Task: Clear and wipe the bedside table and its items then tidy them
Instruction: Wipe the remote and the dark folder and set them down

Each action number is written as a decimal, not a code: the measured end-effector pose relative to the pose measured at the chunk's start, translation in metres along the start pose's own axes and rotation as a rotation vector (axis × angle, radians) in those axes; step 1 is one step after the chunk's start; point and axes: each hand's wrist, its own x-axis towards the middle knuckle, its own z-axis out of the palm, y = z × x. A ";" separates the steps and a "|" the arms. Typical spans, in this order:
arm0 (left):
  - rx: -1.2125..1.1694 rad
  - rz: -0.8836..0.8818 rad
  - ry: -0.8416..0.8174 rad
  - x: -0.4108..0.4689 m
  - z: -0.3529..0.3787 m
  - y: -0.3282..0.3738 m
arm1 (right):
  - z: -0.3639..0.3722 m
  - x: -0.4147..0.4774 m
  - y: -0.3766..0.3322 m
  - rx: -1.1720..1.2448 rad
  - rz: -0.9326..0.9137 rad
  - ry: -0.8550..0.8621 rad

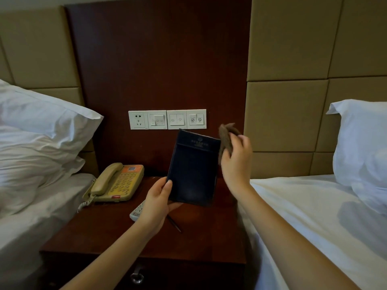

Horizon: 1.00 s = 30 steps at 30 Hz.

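Observation:
My left hand (158, 203) grips the lower left corner of a dark blue notepad holder (193, 170), lifted upright above the dark wooden bedside table (104, 233). My right hand (236, 158) pinches a brown cloth (226, 138) beside the holder's upper right edge. On the table a beige telephone (117, 183) sits at the back left. A white remote (137, 212) lies partly hidden under my left wrist. A thin dark pen (174, 223) lies just right of that wrist.
White beds flank the table, with pillows on the left (41, 122) and right (362, 143). A white switch and socket panel (167, 119) is set in the dark headboard wall. A metal drawer handle (137, 276) shows on the table's front.

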 end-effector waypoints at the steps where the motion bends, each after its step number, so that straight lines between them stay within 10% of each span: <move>1: 0.012 -0.002 -0.010 -0.001 0.001 -0.001 | 0.000 0.002 -0.004 -0.065 -0.073 -0.041; 25: -0.331 -0.071 0.118 0.018 0.011 0.030 | 0.009 -0.067 -0.015 -0.201 -0.661 -0.382; 30: -0.264 -0.026 0.046 0.014 0.011 0.026 | -0.001 -0.028 0.008 -0.242 -0.440 -0.220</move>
